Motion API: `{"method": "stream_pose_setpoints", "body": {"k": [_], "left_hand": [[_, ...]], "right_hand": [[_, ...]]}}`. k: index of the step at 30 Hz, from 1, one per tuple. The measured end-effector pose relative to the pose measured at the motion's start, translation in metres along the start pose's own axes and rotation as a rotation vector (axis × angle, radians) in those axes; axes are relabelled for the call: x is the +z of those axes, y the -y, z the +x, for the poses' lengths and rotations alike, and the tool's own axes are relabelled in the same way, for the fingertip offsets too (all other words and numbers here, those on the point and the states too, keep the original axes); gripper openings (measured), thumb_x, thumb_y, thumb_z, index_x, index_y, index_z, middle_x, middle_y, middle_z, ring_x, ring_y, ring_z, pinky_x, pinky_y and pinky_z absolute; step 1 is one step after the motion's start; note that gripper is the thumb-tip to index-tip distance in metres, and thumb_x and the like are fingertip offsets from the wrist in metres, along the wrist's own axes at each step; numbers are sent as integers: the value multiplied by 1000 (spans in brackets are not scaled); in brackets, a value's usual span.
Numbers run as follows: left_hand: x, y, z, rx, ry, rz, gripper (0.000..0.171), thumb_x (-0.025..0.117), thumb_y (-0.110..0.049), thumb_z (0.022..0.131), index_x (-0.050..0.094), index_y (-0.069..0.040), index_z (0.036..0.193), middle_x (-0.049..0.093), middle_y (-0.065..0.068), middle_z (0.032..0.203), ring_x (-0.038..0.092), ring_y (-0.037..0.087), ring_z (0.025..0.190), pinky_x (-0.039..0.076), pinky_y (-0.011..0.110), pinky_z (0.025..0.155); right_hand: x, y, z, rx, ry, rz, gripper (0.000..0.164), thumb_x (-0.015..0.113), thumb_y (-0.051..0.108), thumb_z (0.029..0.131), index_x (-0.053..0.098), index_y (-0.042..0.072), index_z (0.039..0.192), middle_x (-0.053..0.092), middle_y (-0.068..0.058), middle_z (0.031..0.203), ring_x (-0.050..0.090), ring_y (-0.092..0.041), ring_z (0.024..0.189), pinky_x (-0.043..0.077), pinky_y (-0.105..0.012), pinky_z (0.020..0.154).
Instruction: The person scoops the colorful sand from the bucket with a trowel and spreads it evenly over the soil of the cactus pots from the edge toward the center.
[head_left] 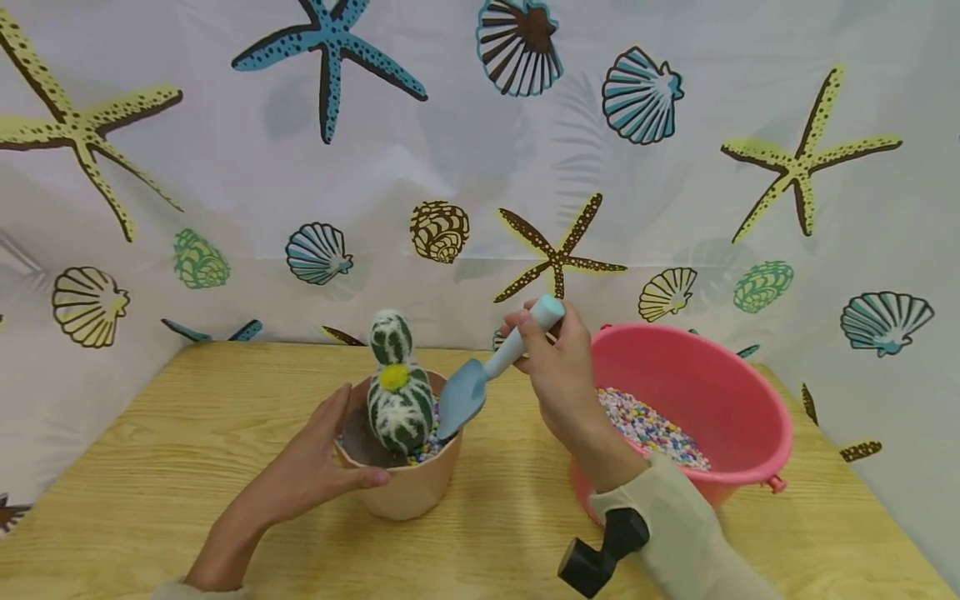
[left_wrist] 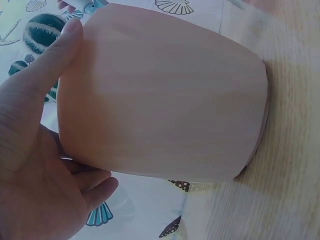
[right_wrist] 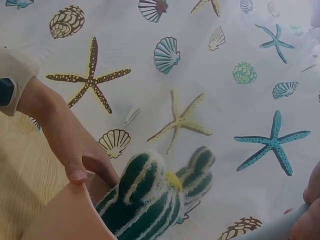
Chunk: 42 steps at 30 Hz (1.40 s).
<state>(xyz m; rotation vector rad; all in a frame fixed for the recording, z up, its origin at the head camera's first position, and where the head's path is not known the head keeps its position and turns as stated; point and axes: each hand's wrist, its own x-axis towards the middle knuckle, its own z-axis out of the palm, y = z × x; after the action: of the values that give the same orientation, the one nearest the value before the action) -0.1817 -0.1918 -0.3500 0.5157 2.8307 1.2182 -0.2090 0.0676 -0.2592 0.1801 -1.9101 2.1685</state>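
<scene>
A peach flowerpot [head_left: 408, 493] stands upright on the table, holding a green-and-white striped cactus [head_left: 401, 415] with a yellow flower. Colourful beads [head_left: 427, 452] lie beside the cactus, along the pot's right side. My left hand [head_left: 311, 458] grips the pot from the left, thumb at the near rim and fingers round the far side; the left wrist view has the pot's wall [left_wrist: 165, 95] filling its middle. In my right hand [head_left: 561, 371] I hold a light-blue toy shovel [head_left: 462, 396] by its handle. Its blade tilts down at the pot's right rim, tip over the beads.
On the right stands a pink bucket [head_left: 712, 358] with many coloured beads [head_left: 652, 432] inside, close under my right forearm. A white curtain [head_left: 450, 158] printed with starfish and shells hangs behind the wooden table [head_left: 210, 417].
</scene>
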Motion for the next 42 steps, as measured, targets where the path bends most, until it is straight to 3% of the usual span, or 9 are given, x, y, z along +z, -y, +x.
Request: {"method": "stream_pose_setpoints", "body": {"k": [6, 14, 21, 26, 31, 36, 42], "left_hand": [[-1, 3, 0, -20, 7, 0, 119, 77, -44, 76, -3, 2, 151, 6, 31, 155, 15, 53, 139, 25, 70, 103], [-3, 6, -3, -95, 47, 38, 117, 72, -50, 80, -7, 1, 151, 6, 32, 154, 16, 55, 137, 28, 69, 101], [-2, 0, -12, -143, 27, 87, 110, 63, -57, 84, 1, 3, 151, 12, 33, 153, 20, 54, 136, 29, 68, 101], [1, -6, -23, -151, -21, 135, 95, 56, -56, 89, 15, 6, 149, 28, 32, 148, 33, 52, 132, 37, 65, 97], [4, -15, -31, -179, -72, 133, 79, 53, -53, 92, 31, 3, 143, 48, 25, 132, 51, 39, 118, 49, 50, 84], [8, -27, -34, -224, -48, 87, 66, 51, -49, 95, 37, 2, 135, 59, 13, 116, 57, 27, 108, 50, 41, 80], [17, -42, -38, -241, 8, 36, 61, 50, -49, 96, 37, -3, 134, 63, 8, 119, 60, 28, 111, 51, 47, 86]], "right_hand": [[-4, 3, 3, 6, -8, 24, 21, 43, 2, 100, 43, -7, 119, 57, -17, 103, 61, -31, 102, 50, -54, 89], [-14, 8, 8, 24, -53, -7, 24, 41, 4, 101, 41, -6, 123, 58, -17, 106, 61, -27, 101, 51, -53, 88], [-33, 17, 11, 4, -91, 17, 24, 41, 6, 101, 38, -4, 123, 57, -14, 105, 60, -31, 107, 49, -51, 93], [-51, 28, 11, 20, -84, -1, 21, 40, 11, 102, 38, 1, 121, 56, -11, 106, 60, -25, 106, 49, -48, 96], [-70, 39, 10, 24, -91, -35, 17, 39, 16, 103, 37, 6, 116, 56, -6, 107, 59, -23, 109, 48, -46, 98], [-87, 47, 8, -9, -107, -47, 10, 39, 19, 103, 38, 12, 109, 55, -4, 107, 60, -19, 106, 47, -46, 98], [-106, 52, 7, -47, -126, 21, 12, 42, 20, 102, 41, 10, 106, 57, -3, 103, 62, -16, 102, 53, -37, 90]]}}
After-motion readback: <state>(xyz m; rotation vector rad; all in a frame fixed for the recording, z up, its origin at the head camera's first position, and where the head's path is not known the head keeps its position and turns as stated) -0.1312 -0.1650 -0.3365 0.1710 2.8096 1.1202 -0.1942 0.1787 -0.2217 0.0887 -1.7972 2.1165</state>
